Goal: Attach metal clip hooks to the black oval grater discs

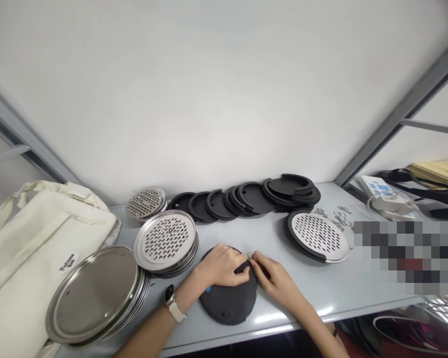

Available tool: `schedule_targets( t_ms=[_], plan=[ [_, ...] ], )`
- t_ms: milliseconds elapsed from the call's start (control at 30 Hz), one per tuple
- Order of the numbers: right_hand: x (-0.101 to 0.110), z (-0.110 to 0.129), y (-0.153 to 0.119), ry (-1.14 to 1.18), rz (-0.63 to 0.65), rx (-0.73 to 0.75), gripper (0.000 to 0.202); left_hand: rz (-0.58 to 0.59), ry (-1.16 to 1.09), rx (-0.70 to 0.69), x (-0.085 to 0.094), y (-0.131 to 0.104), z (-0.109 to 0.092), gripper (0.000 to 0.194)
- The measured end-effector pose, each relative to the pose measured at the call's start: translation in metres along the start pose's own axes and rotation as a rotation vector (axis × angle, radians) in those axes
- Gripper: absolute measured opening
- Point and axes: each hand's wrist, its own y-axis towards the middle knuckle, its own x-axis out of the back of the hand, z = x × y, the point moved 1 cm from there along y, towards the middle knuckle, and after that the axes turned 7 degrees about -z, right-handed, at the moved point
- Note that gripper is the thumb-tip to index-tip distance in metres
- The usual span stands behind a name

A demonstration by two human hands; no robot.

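Near the front edge of the table lies a round black disc with a blue spot at its left. My left hand is closed over the disc's upper part. A short dark piece shows between its thumb and fingers; whether it belongs to the disc's rim, I cannot tell. Beside it, my right hand pinches a small metal ring at the disc's upper right edge. To the right rests a perforated metal grater plate on a black disc-shaped holder.
Stacked grater plates and smooth metal lids stand at left, beside a cream bag. Black round holders line the wall. Loose metal rings lie at right, near a white box.
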Motion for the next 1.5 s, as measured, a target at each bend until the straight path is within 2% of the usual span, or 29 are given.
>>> schedule_targets(
  t_ms=[233,500,667,733,800,933,1167,1333,1500],
  plan=[
    [0.001,0.003,0.001,0.045,0.007,-0.005,0.016,-0.007,-0.018,-0.011,-0.004,-0.001,0.002,0.016],
    [0.003,0.002,0.002,0.093,0.010,-0.003,0.019,-0.030,-0.021,-0.021,-0.004,-0.001,0.002,0.016],
    [0.004,0.002,0.002,0.099,0.010,-0.009,0.021,-0.120,-0.082,0.050,0.006,0.000,0.002,0.015],
    [0.003,0.001,0.002,0.104,0.017,-0.010,0.020,-0.152,-0.089,0.061,0.010,0.000,0.001,0.021],
    [0.002,0.000,0.002,0.099,0.022,-0.007,0.018,-0.138,-0.096,0.030,0.011,0.001,0.000,0.025],
    [0.000,-0.005,0.001,0.050,0.010,0.002,0.015,-0.115,-0.192,-0.017,0.010,0.002,-0.001,0.015],
    [0.001,-0.001,0.000,0.065,0.000,0.003,0.016,-0.186,-0.474,0.133,0.010,0.005,0.001,0.008],
    [0.001,0.001,0.000,-0.030,-0.029,0.105,0.016,-0.233,-0.672,0.305,0.007,0.007,-0.004,0.004],
    [0.002,0.003,0.001,-0.031,-0.071,0.136,0.017,-0.232,-0.708,0.321,0.006,0.007,-0.007,0.007]
  ],
)
